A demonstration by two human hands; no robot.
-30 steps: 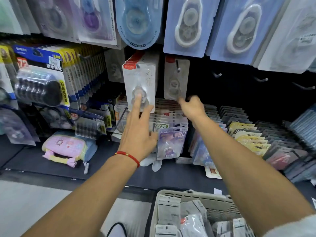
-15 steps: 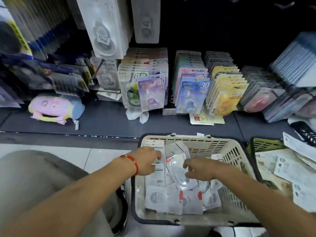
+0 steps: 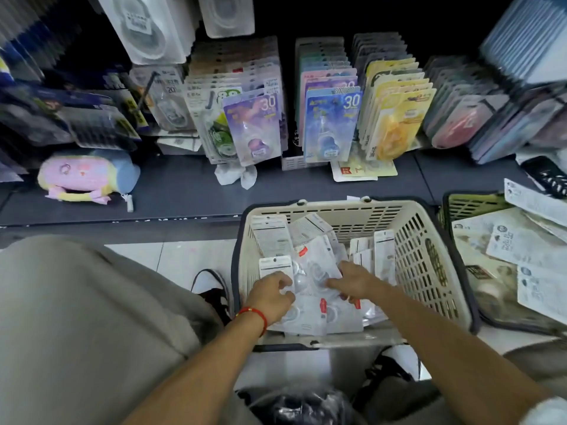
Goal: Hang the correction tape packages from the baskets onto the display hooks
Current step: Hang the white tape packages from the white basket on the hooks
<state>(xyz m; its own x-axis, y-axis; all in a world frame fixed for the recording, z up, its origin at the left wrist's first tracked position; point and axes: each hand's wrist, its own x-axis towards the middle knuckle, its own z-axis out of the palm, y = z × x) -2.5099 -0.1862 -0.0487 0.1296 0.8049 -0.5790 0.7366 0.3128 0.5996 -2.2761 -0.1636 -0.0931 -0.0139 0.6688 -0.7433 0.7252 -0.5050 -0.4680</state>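
A cream plastic basket [image 3: 429, 240] stands on the floor in front of me, holding several white-and-clear correction tape packages [image 3: 310, 323]. Both of my hands are inside it. My left hand [image 3: 271, 297], with a red string at the wrist, curls its fingers on a package with a white card top [image 3: 274, 265]. My right hand [image 3: 352, 282] reaches leftward and pinches the edge of a clear blister package [image 3: 316, 268] in the middle of the pile. Two white packages [image 3: 147, 29] hang at the top left; their hooks are out of sight.
A green basket [image 3: 472, 207] with paper-backed packs stands to the right. The dark shelf [image 3: 184, 191] carries rows of upright tape cards [image 3: 331, 124] and a pink pouch [image 3: 86, 176]. My bent knee [image 3: 76, 317] fills the left; a black bag [image 3: 300, 406] lies near my feet.
My hands came down from the hanging packages into the basket and the view tilted downward. Since half a second ago both hands shifted nearer to me and closed on packages.
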